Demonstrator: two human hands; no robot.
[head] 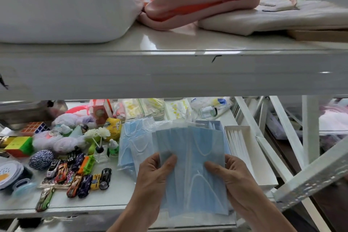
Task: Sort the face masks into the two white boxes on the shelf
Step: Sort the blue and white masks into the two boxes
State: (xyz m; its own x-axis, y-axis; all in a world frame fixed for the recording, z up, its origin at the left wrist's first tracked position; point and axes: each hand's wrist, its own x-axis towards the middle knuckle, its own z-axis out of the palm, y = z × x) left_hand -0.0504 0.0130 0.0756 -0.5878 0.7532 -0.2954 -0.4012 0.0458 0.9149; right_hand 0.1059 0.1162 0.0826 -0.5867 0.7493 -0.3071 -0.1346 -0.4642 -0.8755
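Closest to the camera, the left hand (154, 175) and the right hand (235, 178) hold a fanned stack of blue face masks (192, 156) between them, just above the front edge of the lower shelf (116, 196). Each hand grips one side of the stack, with the thumb curled over the top and the other fingers hidden underneath. The masks are in clear wrappers, and white ear loops show through. Left of the hands a cluster of toy cars (75, 177) lies on the shelf, with a ball of twine (41, 159) beside it. Just behind the held stack, more bagged blue masks (133, 137) lie flat. To the right a long white box (263, 167) stands open with white packets upright inside. A corner of a second pale box (207, 123) shows past the top edge of the fan. Farther back on the left are a reed diffuser (100, 149) with white flowers, a yellow packet (113, 128) and two puzzle cubes (34, 127). Packets with yellow print (171, 110) line the rear. On the upper shelf (169, 73) rest a white tub (62, 5), a pink striped bag (197, 0) and a folded pale cloth (282, 18).
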